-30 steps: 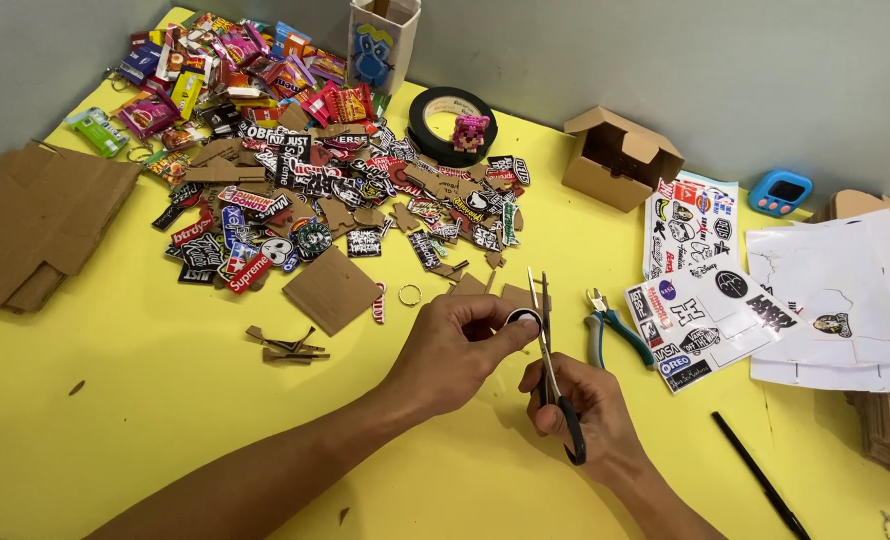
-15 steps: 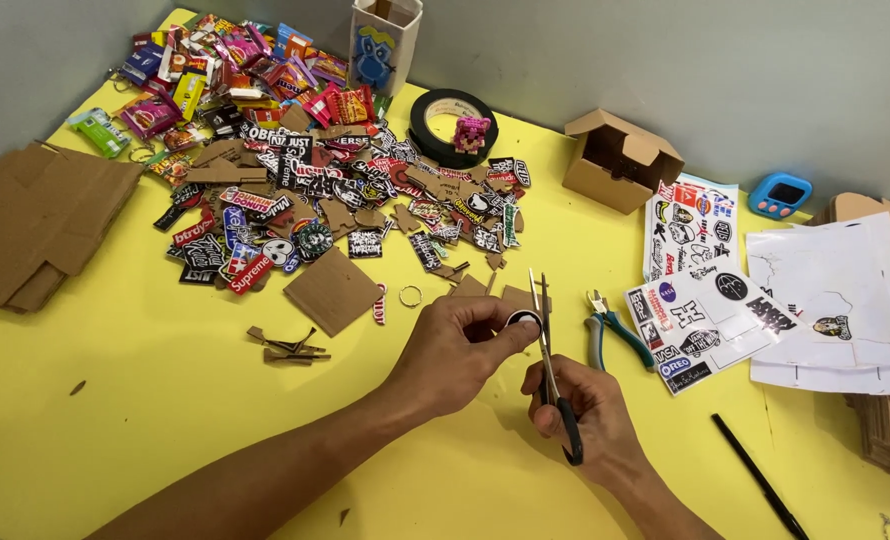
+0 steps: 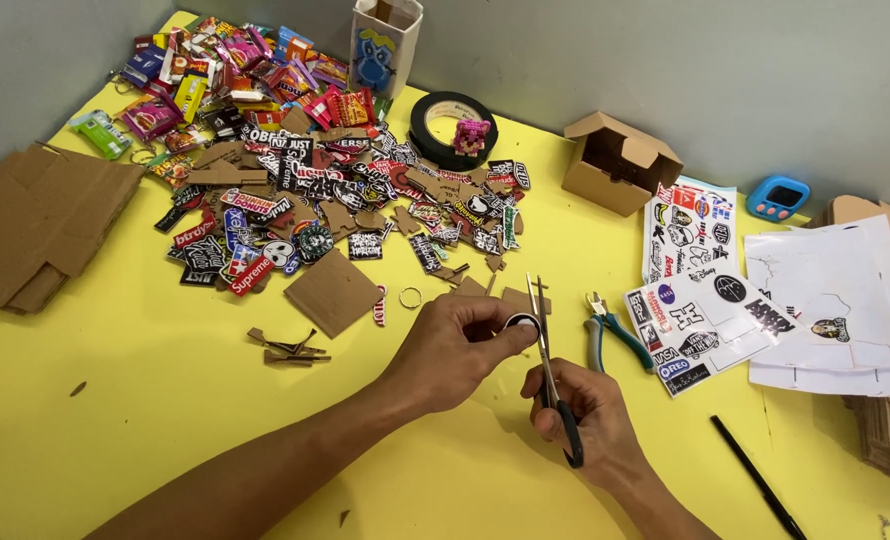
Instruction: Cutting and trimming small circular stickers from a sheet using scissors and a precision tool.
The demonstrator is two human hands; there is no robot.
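We record the left hand (image 3: 455,345) pinching a small round black-and-white sticker piece backed with brown cardboard (image 3: 521,322) between thumb and fingers, closed firmly on it just above the yellow tabletop (image 3: 165,420). The piece sits near the table's middle, at the fingertips, with a cardboard flap projecting up and away from us.

The right hand (image 3: 585,415) is closed through the black loops of a pair of steel-bladed scissors with black handles (image 3: 548,360). Their long axis runs nearly straight away from us, handles toward the body and tips pointing at the far wall, tilted only slightly left. The blades stand almost together and lie against the right edge of the held piece, touching it.

Just right of the blades lie blue-handled pliers (image 3: 605,325), jaws pointing away, near but not touching. Beyond them are printed sticker sheets (image 3: 695,290) and white backing sheets (image 3: 835,300). A black pen (image 3: 760,478) lies diagonally at lower right, well apart.

Behind the held piece small brown cardboard offcuts (image 3: 470,285) and a metal key ring (image 3: 410,296) lie close by. Farther back spreads a heap of cut stickers (image 3: 345,200), a black tape roll (image 3: 450,125) and a small open cardboard box (image 3: 620,160). Flat cardboard (image 3: 35,225) lies at far left
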